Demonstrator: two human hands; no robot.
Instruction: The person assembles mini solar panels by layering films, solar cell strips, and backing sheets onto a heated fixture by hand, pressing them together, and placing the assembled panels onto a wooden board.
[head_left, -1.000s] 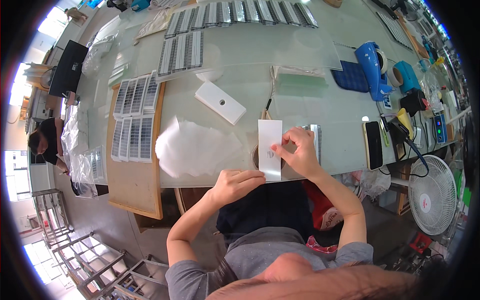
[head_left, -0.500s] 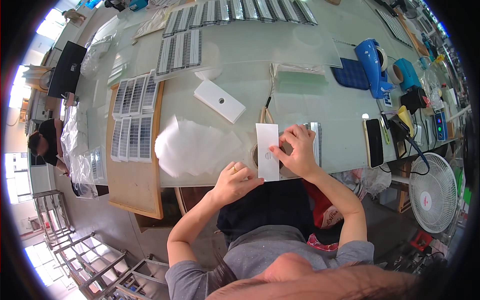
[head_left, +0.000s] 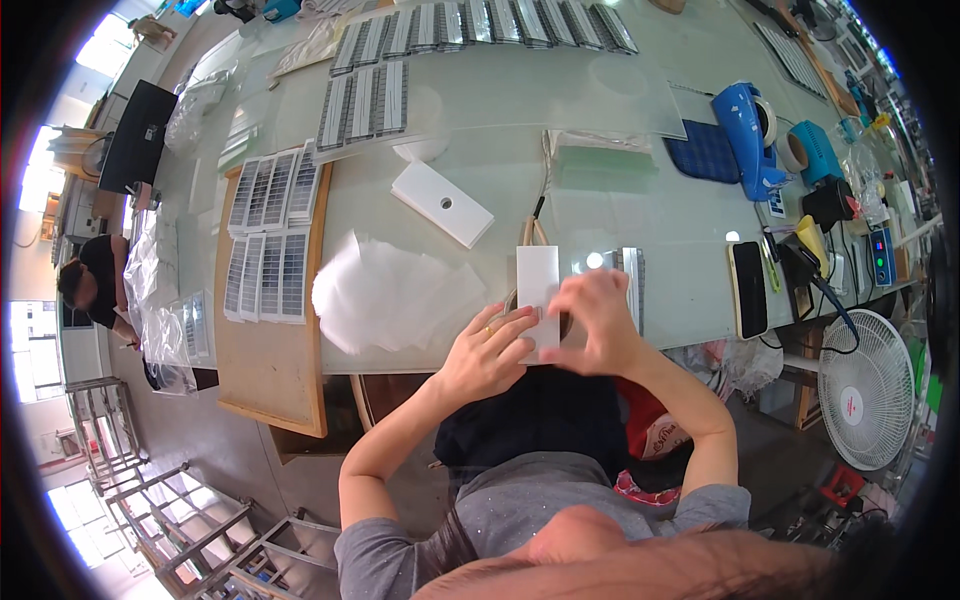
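Observation:
A narrow white card (head_left: 538, 272) lies upright in front of me at the table's near edge. My left hand (head_left: 490, 352) is open, its outstretched fingers resting on the card's lower left edge. On the other side my right hand (head_left: 597, 325) is open and curved, slightly blurred, thumb and fingers apart at the card's right edge. Fingers of both hands hide the card's lower part. A pair of wooden-looking handles (head_left: 535, 232) shows just beyond its top. Up and left lies a thick white rectangular piece (head_left: 443, 204) with a round hole.
Thin white sheets (head_left: 385, 295) lie in a pile to the left. Beyond stands a wooden board (head_left: 270, 360) bearing grid-patterned strips. A phone (head_left: 746, 290), a blue tape dispenser (head_left: 740, 140) and cables are at the right, near a white fan (head_left: 866, 390). Another person (head_left: 100, 285) works far left.
My left hand has moved up and right onto the card, its fingers straightening. My right hand has lowered and opened from its pinch on the card's edge.

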